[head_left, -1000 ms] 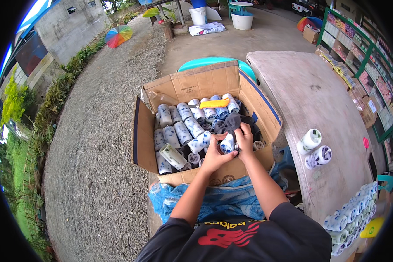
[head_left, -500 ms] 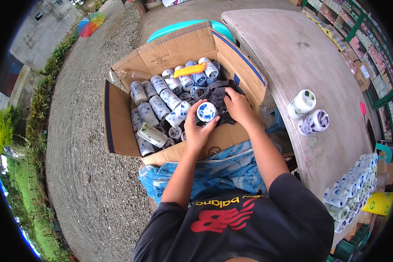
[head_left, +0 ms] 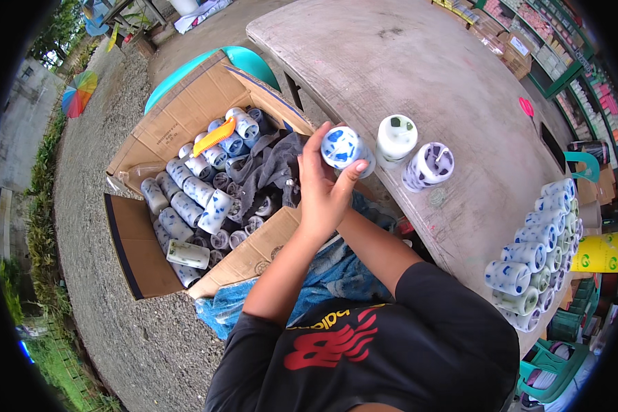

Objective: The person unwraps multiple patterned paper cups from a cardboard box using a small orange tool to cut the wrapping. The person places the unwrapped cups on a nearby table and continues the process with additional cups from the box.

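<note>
My left hand [head_left: 325, 189] is closed around a white pillar candle with blue patches [head_left: 342, 147], lifted beside the table edge with its top towards me. Of my right arm only the forearm [head_left: 378, 240] shows clearly; it passes behind my left wrist, which hides the right hand and its fingers. A dark grey cloth [head_left: 271, 165] lies bunched in the cardboard box [head_left: 247, 257], just left of my hands. Rows of blue-and-white candles [head_left: 185, 207] fill that box, and a yellow-orange box cutter [head_left: 214, 137] rests on top of them.
On the grey table [head_left: 364, 55] stand a green-and-white candle [head_left: 396, 139] and a purple-and-white candle [head_left: 428, 167]. Several stacked candles [head_left: 525, 257] occupy its near right end. A teal chair [head_left: 254, 65] is behind the box, and a blue towel [head_left: 237, 302] hangs in front.
The blue-and-white candle has moved right, from above the box to the table's edge, in my left hand. My right hand, seen on the cloth before, is now hidden. The view has turned right.
</note>
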Available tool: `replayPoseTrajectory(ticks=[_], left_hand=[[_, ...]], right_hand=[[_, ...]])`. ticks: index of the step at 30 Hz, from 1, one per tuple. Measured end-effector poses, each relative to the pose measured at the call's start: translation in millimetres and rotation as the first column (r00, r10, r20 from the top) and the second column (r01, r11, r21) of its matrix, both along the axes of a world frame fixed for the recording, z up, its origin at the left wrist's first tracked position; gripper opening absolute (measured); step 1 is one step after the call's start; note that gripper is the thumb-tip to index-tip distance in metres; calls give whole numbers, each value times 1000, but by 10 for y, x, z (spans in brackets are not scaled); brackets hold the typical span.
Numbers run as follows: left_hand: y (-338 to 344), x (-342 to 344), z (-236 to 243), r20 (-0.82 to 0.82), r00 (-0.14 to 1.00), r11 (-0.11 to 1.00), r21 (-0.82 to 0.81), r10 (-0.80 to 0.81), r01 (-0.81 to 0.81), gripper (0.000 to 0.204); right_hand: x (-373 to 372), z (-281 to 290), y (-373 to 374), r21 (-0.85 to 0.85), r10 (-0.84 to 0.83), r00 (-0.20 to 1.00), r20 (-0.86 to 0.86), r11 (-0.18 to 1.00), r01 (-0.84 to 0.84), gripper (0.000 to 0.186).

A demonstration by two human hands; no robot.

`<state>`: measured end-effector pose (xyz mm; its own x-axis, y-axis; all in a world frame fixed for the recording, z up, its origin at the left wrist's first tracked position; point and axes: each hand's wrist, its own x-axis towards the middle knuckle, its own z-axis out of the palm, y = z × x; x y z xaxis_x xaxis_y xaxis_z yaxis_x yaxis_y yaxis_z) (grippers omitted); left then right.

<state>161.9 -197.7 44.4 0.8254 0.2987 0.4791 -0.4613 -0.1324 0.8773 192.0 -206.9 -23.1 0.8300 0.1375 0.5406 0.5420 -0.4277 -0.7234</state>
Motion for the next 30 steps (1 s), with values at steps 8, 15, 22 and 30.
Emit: replayPoseTrajectory(ticks=[8,15,22,30], left_hand=[[-338,340,188,-67,994,982,177,85,-72,54],[-460,489,386,48,986,961,237,-162,146,63],[-395,444,231,-68,967,931,264,-244,253,75],[592,-257,-229,265,890,658,601,372,-454,49]], right_hand=[[109,-248,171,187,17,1000,18,982,-20,22],[84,-17,120,337,218,976,3,919,-206,22],[112,-103,166,324,264,964,-39,916,-238,28],[210,154,-121,117,460,829,-317,887,-447,30]])
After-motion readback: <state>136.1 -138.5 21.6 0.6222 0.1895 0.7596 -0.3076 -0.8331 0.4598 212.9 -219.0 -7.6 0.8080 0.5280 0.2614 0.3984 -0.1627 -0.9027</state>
